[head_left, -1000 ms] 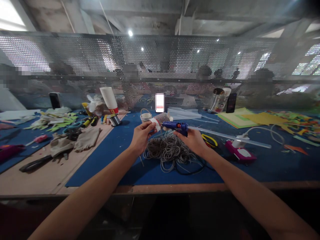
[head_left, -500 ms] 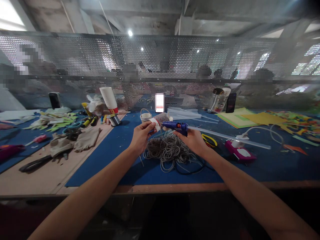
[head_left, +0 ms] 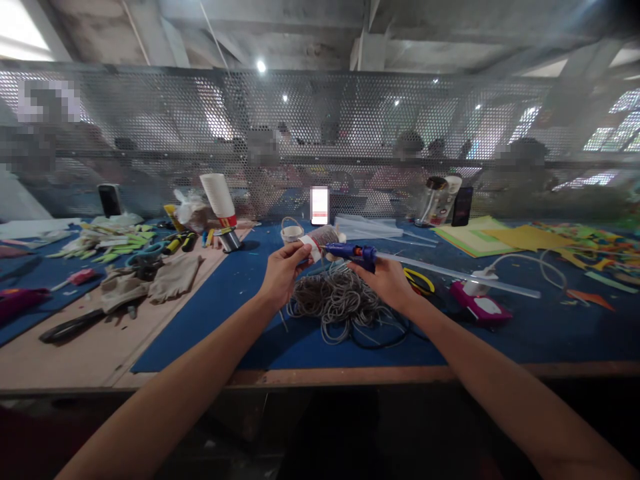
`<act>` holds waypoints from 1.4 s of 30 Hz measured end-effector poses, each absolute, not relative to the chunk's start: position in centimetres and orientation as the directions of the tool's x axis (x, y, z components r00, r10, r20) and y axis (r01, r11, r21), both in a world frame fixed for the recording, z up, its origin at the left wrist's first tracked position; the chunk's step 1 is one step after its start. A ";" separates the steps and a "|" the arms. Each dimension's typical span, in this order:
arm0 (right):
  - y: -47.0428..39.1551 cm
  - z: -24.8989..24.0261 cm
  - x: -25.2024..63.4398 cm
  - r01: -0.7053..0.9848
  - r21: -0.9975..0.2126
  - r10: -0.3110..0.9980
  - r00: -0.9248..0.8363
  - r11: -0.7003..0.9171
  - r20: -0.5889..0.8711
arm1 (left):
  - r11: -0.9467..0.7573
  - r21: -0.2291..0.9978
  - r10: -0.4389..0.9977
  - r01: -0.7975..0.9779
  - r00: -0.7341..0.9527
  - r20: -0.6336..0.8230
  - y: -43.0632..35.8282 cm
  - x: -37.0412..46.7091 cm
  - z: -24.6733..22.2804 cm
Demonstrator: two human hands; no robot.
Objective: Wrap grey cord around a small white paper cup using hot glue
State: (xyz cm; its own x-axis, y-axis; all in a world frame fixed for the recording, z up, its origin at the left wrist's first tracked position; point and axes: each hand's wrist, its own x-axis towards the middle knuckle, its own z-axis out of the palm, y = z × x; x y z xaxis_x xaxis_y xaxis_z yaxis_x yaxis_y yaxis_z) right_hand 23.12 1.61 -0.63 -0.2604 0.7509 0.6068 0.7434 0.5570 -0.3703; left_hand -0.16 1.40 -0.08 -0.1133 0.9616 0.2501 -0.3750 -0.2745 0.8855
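Observation:
My left hand (head_left: 281,275) pinches a white paper cup (head_left: 311,247) lying on its side, with grey cord (head_left: 326,235) wrapped round part of it. My right hand (head_left: 389,280) is closed on a blue glue gun (head_left: 350,251), whose nozzle points left and meets the cup or its cord; whether it touches is too small to tell. A long clear glue stick (head_left: 460,275) sticks out of the gun's back to the right. Beneath both hands lies a loose heap of grey cord (head_left: 345,303) on the blue mat (head_left: 215,333).
A small white basket (head_left: 291,232) and a lit phone (head_left: 320,205) stand behind the hands. Stacked cups (head_left: 218,197) rise at left, near gloves (head_left: 175,277). Yellow-handled scissors (head_left: 419,281) and a magenta power socket (head_left: 480,307) lie at right. A perforated screen (head_left: 350,120) closes the back.

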 end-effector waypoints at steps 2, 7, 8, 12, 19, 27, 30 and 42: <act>1.6 -0.6 23.1 0.745 -0.371 0.753 -0.259 0.555 0.605 | -0.271 0.885 0.963 -0.379 -0.111 0.247 1.4 -0.2 -0.1; 1.5 -0.5 23.2 0.743 -0.376 0.759 -0.264 0.554 0.595 | -0.262 0.886 0.965 -0.382 -0.127 0.231 1.3 -0.1 0.2; 1.5 -0.5 23.2 0.744 -0.374 0.759 -0.265 0.553 0.594 | -0.264 0.886 0.964 -0.380 -0.130 0.231 1.2 -0.1 0.2; 1.6 -0.6 23.2 0.750 -0.360 0.751 -0.267 0.556 0.604 | -0.267 0.887 0.963 -0.376 -0.132 0.234 1.3 -0.2 0.2; 1.7 -0.8 23.3 0.754 -0.344 0.746 -0.276 0.559 0.607 | -0.261 0.883 0.965 -0.391 -0.134 0.226 1.4 -0.3 0.1; 1.5 -0.5 23.2 0.755 -0.340 0.746 -0.283 0.561 0.603 | -0.246 0.886 0.968 -0.394 -0.142 0.205 1.3 -0.2 0.5; 1.6 -0.6 23.3 0.756 -0.349 0.755 -0.279 0.554 0.593 | -0.246 0.881 0.968 -0.405 -0.149 0.202 1.3 -0.2 0.4; 1.8 -0.7 23.3 0.764 -0.317 0.741 -0.293 0.561 0.605 | -0.236 0.873 0.970 -0.427 -0.153 0.187 1.3 -0.3 0.5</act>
